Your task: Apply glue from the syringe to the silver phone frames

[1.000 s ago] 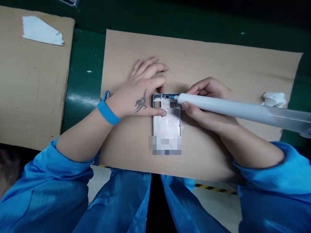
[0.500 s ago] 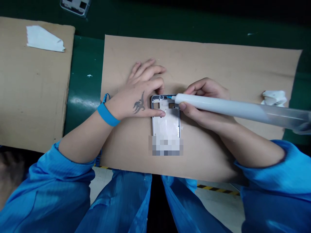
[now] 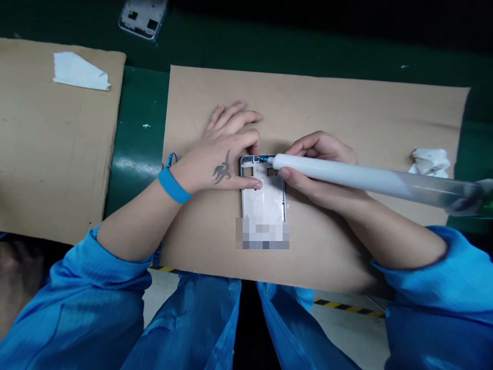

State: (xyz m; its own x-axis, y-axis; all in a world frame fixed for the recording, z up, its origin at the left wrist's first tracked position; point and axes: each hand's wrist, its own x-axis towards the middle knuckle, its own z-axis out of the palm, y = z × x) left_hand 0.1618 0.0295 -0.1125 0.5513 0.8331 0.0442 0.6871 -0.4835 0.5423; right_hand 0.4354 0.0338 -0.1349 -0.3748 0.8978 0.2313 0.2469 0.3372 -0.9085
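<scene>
The left hand (image 3: pixel 225 156) lies palm down with its fingers spread, thumb resting across a silvery phone-shaped frame (image 3: pixel 265 203) and bent index finger at its top edge, while the right hand (image 3: pixel 323 192) pinches a white syringe (image 3: pixel 346 174) between thumb and fingers, its blue tip (image 3: pixel 263 159) at the frame's upper end. The frame lies flat, its lower end pixelated, on a brown cardboard sheet (image 3: pixel 327 110), with crumpled white paper (image 3: pixel 429 162) to the right. Beyond are a dark green table (image 3: pixel 144 92), a second frame (image 3: pixel 142 19), another cardboard piece (image 3: pixel 50 149) and, below, yellow-and-black floor tape (image 3: pixel 348 307).
</scene>
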